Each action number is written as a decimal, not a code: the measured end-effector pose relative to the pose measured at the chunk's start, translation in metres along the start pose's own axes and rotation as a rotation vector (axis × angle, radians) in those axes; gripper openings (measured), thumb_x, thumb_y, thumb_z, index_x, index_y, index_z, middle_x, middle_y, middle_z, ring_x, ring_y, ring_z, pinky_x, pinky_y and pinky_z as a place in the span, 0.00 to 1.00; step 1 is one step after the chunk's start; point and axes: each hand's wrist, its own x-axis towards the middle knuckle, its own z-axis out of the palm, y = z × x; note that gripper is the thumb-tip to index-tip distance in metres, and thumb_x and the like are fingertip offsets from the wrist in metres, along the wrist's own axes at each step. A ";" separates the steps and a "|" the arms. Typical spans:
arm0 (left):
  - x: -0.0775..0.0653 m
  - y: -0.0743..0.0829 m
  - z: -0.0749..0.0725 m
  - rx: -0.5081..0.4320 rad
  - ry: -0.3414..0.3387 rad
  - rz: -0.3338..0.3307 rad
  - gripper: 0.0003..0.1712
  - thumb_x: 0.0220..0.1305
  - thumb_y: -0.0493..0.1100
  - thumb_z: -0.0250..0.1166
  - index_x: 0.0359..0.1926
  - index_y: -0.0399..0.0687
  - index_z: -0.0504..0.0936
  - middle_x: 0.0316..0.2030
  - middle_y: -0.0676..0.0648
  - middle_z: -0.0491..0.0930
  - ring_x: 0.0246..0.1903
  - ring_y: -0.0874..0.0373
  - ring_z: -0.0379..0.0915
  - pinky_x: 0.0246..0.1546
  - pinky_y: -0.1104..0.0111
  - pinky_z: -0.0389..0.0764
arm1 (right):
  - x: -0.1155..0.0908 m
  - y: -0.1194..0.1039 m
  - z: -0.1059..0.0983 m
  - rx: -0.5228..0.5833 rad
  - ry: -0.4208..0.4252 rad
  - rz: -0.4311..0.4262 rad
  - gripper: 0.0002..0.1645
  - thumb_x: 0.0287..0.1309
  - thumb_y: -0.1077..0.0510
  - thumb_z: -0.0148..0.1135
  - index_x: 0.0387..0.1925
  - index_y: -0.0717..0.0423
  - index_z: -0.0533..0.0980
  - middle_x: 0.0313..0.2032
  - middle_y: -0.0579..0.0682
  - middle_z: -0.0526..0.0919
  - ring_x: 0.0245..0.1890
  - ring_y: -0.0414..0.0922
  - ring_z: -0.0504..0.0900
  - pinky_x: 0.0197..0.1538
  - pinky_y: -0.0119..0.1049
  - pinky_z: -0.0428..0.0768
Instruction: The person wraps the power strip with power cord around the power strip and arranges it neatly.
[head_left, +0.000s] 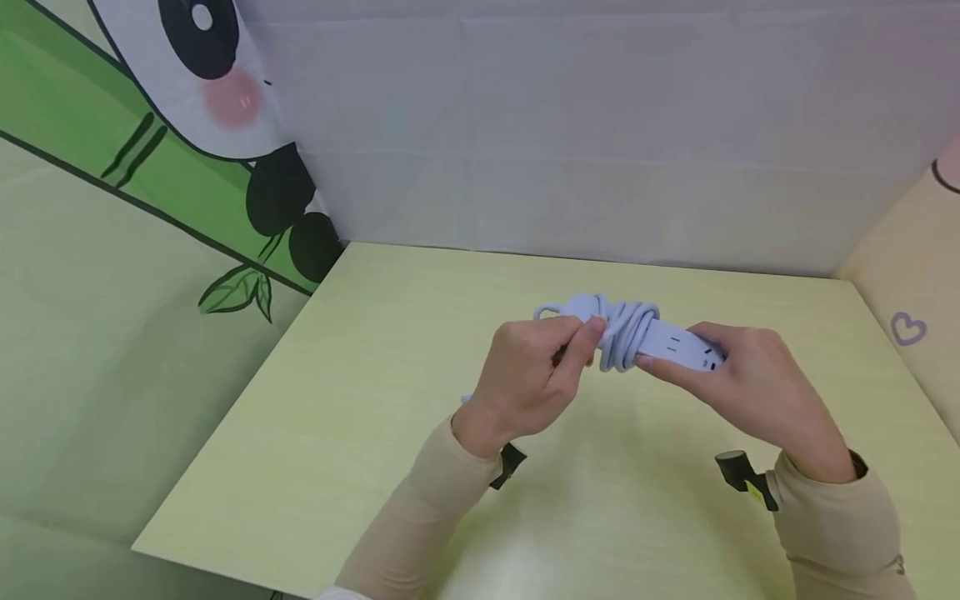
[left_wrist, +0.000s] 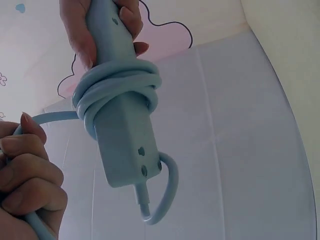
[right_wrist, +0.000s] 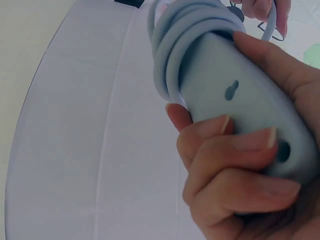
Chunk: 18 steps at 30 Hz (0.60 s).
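Observation:
A white power strip (head_left: 672, 343) is held up over the table, its socket slots facing up. Its cord (head_left: 632, 333) is wound in several loops around the body, and in the left wrist view a short bend of cord (left_wrist: 172, 187) leaves the strip's end. My right hand (head_left: 757, 379) grips the strip's bare end, fingers (right_wrist: 235, 165) curled across the underside and thumb along the edge. Left of the loops, my left hand (head_left: 528, 371) holds the free stretch of cord (left_wrist: 55, 117) in curled fingers, pulled out sideways from the coil.
Below both hands spreads a pale yellow table (head_left: 360, 400). A grey-white cloth wall (head_left: 570, 125) stands behind it, with a green printed cloth (head_left: 90, 350) at the left and a cream one (head_left: 915, 275) at the right. Dark wrist mounts (head_left: 742, 475) jut from the sleeves.

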 end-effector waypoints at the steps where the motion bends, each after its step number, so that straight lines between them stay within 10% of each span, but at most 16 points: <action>1: -0.001 0.001 -0.001 -0.019 -0.011 -0.006 0.19 0.73 0.38 0.59 0.20 0.47 0.76 0.14 0.54 0.70 0.14 0.69 0.54 0.18 0.80 0.54 | -0.001 -0.002 0.001 0.003 0.023 -0.001 0.25 0.55 0.34 0.73 0.34 0.51 0.83 0.20 0.47 0.77 0.18 0.40 0.70 0.21 0.33 0.66; 18: -0.029 0.010 -0.029 -0.420 -0.168 -0.115 0.18 0.77 0.39 0.53 0.28 0.42 0.82 0.14 0.54 0.61 0.16 0.69 0.52 0.21 0.77 0.57 | -0.039 -0.045 0.023 0.153 0.300 0.057 0.19 0.52 0.45 0.78 0.38 0.53 0.85 0.23 0.46 0.79 0.20 0.40 0.73 0.22 0.31 0.69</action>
